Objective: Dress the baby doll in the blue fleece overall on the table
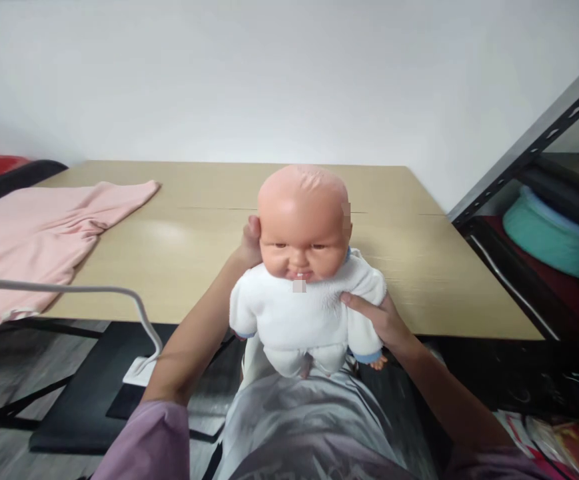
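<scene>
A baby doll (pixel 302 313) in a fuzzy white outfit with blue cuffs faces me, upright over my lap at the table's near edge. My left hand (pixel 252 235) is behind the doll's head on the left, with only part of its fingers showing beside the ear. Around the doll's side on the right, my right hand (pixel 382 320) grips the torso under the arm, thumb pressed on the chest. The rest of its fingers are hidden behind the doll.
A pink garment (pixel 44 227) lies on the left of the wooden table (pixel 194 253). A white cable (pixel 94 289) crosses below it. To the right stands a black metal shelf (pixel 534 143) holding a teal basin-like item (pixel 549 230). Assorted packets (pixel 559 440) lie at lower right.
</scene>
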